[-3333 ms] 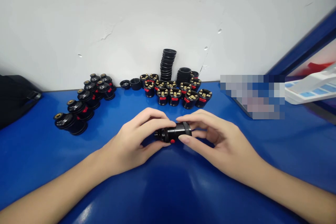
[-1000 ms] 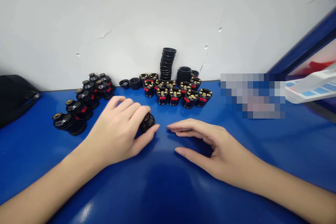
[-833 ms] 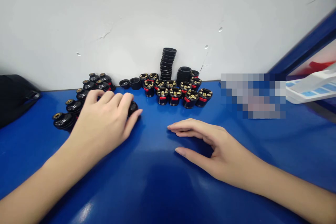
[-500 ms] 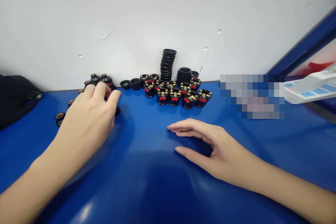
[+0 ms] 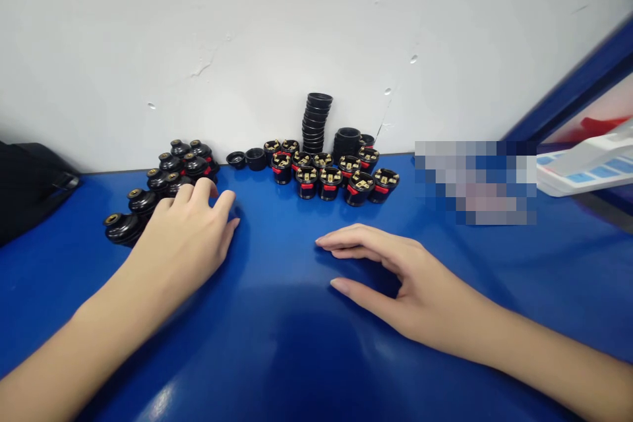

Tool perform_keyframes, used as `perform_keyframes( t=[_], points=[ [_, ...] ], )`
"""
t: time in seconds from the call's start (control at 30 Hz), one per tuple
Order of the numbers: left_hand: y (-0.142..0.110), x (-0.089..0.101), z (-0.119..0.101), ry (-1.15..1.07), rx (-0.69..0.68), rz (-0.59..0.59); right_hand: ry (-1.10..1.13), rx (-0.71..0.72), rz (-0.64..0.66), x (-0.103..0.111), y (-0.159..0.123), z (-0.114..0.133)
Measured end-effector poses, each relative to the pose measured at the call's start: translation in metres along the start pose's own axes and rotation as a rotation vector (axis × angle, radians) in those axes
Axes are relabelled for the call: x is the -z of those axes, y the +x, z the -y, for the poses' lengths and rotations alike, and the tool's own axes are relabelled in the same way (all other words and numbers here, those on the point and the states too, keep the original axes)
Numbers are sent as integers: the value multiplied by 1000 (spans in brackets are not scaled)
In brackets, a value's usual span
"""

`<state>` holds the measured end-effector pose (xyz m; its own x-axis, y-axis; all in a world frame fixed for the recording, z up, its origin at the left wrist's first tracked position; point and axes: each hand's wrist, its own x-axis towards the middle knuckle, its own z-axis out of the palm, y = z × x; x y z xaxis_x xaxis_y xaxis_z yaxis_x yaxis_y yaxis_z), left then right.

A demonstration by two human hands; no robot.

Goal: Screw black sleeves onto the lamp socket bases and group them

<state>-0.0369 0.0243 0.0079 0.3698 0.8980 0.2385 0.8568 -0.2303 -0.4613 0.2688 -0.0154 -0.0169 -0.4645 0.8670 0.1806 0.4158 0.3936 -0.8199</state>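
Note:
My left hand (image 5: 190, 227), palm down with its fingers bent and apart, hovers at the right edge of a group of domed black parts (image 5: 123, 227) that look like lamp holders with brass threaded tops. Nothing shows between its thumb and fingers, though some of the fingertips are hidden. Part of that group lies behind the hand. My right hand (image 5: 395, 277) rests on its side on the blue table (image 5: 291, 356), thumb and fingers apart, holding nothing. Beyond it stand several black socket bodies (image 5: 330, 182) with brass contacts on top and red pieces on their sides.
A leaning stack of black rings (image 5: 314, 124) rises by the white wall (image 5: 277, 26), with a shorter black stack (image 5: 347, 143) beside it. Two black cups (image 5: 255, 159) sit left of these. A black bag (image 5: 30, 191) lies far left, a white tray (image 5: 588, 175) far right.
My left hand has drawn back toward me and slightly right, uncovering more of the domed black parts. My right hand has stayed in place.

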Motion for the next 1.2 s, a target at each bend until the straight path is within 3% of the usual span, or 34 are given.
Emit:
perform_keyframes(
  t=[0.63,0.83,1.0,1.2],
  points=[
    [1,-14,-1,-27,-22,28,-29,38,-8,0,0,0],
    [4,-9,-1,-40,-26,0,-37,55,-13,0,1,2],
    [7,-6,-10,-35,-25,-69,-49,79,-20,2,2,3],
    [22,-18,-15,-262,-131,-198,-59,94,-22,0,1,3]
  ],
)
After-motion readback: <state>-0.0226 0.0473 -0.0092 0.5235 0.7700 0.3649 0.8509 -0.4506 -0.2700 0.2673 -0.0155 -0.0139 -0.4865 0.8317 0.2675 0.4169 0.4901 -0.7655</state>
